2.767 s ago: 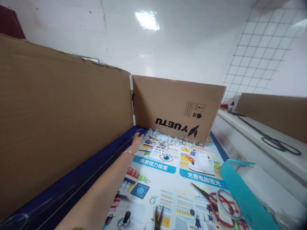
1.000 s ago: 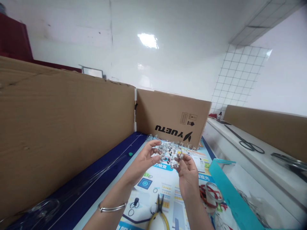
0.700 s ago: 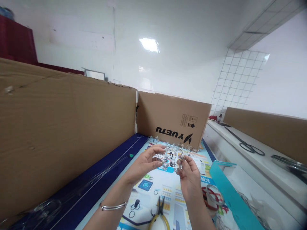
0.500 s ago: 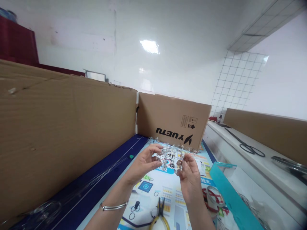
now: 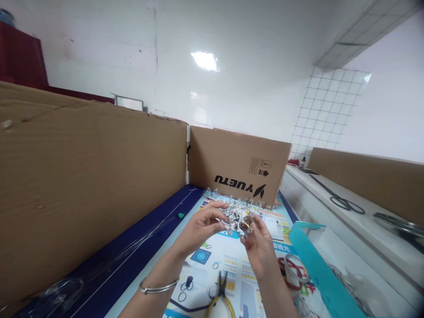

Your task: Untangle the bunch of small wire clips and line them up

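Between both hands is a clear, glassy piece of beadwork with small dark bits; its exact kind is too fine to make out. My left hand, a silver bangle at its wrist, pinches the left side between thumb and fingers. On the right side, my right hand grips the same piece near a round brownish bead. The beadwork is held above the printed mat. Below the hands lie pliers with yellow handles, their jaws slightly apart.
More clear beaded pieces lie along the far cardboard wall. A tall cardboard panel borders the left. To the right are a teal box, rolls of tape, and black scissors on a white ledge.
The beadwork has been turned and bunched slightly between my fingers, and its right part sits lower. Both hands keep hold; the view has shifted a little.
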Demonstrator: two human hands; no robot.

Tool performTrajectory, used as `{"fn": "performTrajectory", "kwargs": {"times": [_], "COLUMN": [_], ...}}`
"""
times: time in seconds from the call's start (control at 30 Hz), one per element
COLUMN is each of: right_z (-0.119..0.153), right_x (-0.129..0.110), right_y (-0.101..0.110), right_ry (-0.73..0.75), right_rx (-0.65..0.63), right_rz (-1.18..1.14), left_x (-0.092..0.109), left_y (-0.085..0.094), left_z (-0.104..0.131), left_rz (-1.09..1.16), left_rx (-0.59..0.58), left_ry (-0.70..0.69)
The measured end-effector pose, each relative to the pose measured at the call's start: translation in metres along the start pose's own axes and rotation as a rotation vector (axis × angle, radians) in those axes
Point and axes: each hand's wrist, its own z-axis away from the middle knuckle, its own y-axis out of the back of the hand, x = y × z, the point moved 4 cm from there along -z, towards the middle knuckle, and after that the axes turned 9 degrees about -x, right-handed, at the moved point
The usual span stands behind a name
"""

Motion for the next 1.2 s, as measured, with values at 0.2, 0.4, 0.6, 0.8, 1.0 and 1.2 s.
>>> {"fn": "performTrajectory", "kwargs": {"times": [0.2,0.4,0.6,0.8,1.0,1.2], "right_z": [-0.003,-0.003,-0.005,0.000,-0.002,-0.008], "right_x": [-0.014,-0.019,-0.012,-0.002,-0.003,-0.009], "right_y": [0.006,0.012,0.011,-0.004,0.001,0.018], "right_ry": [0.065,0.047,0.045,0.021,0.018,0.013], "right_rx": [-0.044,-0.061,-0.045,-0.079,-0.082,-0.023], "right_rz": [0.126,0.160,0.210,0.210,0.198,0.189], "left_x": [-0.010,-0.014,-0.017,-0.028,-0.031,-0.033], "left_y": [0.016,0.019,0.010,-0.006,-0.004,0.021], "left_z": [0.001,0.000,-0.001,-0.004,-0.002,-0.001], "left_rz": [-0.024,-0.088,-0.102,-0.089,-0.103,-0.107], "left_rx": [0.083,0.069,0.073,0.055,0.064,0.084], "left_ry": [0.027,0.042,0.046,0.063,0.043,0.076]}}
